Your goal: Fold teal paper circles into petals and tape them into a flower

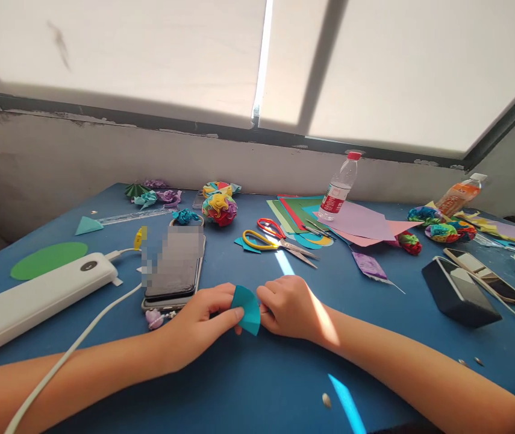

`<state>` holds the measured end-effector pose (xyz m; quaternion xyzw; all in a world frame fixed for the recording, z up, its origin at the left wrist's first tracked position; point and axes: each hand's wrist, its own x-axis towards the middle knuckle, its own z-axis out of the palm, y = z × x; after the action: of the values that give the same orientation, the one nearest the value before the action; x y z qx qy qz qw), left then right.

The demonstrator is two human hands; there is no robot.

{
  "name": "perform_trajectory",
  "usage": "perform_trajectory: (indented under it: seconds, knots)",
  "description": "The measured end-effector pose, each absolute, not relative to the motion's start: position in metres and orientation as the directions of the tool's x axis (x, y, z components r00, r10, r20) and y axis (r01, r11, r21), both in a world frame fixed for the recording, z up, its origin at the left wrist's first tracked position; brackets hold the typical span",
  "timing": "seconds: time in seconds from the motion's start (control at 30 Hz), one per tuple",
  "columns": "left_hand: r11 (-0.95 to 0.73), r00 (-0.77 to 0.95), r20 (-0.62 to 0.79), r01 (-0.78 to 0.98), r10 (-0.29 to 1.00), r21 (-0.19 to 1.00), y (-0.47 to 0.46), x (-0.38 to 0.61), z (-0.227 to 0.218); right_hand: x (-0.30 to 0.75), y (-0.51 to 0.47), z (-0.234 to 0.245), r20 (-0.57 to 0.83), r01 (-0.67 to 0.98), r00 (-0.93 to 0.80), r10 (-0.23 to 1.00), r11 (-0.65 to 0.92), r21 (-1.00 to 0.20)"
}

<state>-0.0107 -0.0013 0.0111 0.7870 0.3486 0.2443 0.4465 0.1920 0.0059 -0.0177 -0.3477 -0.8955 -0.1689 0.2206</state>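
I've got both hands pinching the teal paper piece (pixel 246 308) low over the blue table (pixel 284 386), left hand (pixel 203 319) and right hand (pixel 287 304) gripping opposite edges, so uneven pressure could skew the crease or tear it.

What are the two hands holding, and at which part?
A folded teal paper piece: left hand pinches its left edge, right hand its right edge.

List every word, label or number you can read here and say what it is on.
No text can be read.
Water bottle label: red and white, print too small.
Orange drink bottle label: blurred.
Phone screen: pixelated.
Clear ruler markings: too faint.
Teal paper held by both hands: blank.
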Motion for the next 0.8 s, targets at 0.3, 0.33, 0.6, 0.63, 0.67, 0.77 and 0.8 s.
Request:
perform_trajectory:
  seconds: [0.3,0.33,0.6,0.63,0.67,0.77,0.8]
  knots:
    - [-0.277,0.560,0.051,0.327,0.827,0.904,-0.003,-0.010,0.014,0.201,0.008,-0.002,0.587,0.507,-0.782,0.207,0.760,0.406]
    - [-0.281,0.566,0.051,0.327,0.823,0.902,-0.003,-0.009,0.013,0.202,0.008,0.000,0.564,0.449,-0.813,0.144,0.772,0.450]
    - [-0.199,0.382,0.101,0.226,0.919,0.954,-0.002,-0.009,0.000,0.198,0.005,-0.001,0.578,0.406,-0.814,0.059,0.769,0.494]
    - [-0.217,0.376,0.128,0.204,0.918,0.955,-0.003,-0.010,-0.002,0.198,0.005,-0.001,0.587,0.413,-0.808,0.052,0.761,0.500]
    - [-0.235,0.373,0.151,0.191,0.915,0.953,-0.003,-0.010,-0.003,0.199,0.005,-0.001,0.595,0.418,-0.802,0.045,0.754,0.507]
    - [-0.274,0.375,0.195,0.167,0.906,0.947,-0.004,-0.010,-0.004,0.199,0.003,0.003,0.599,0.425,-0.800,0.018,0.721,0.547]
    - [-0.277,0.378,0.201,0.161,0.904,0.947,-0.004,-0.010,-0.005,0.199,0.002,0.004,0.592,0.422,-0.806,-0.001,0.700,0.576]
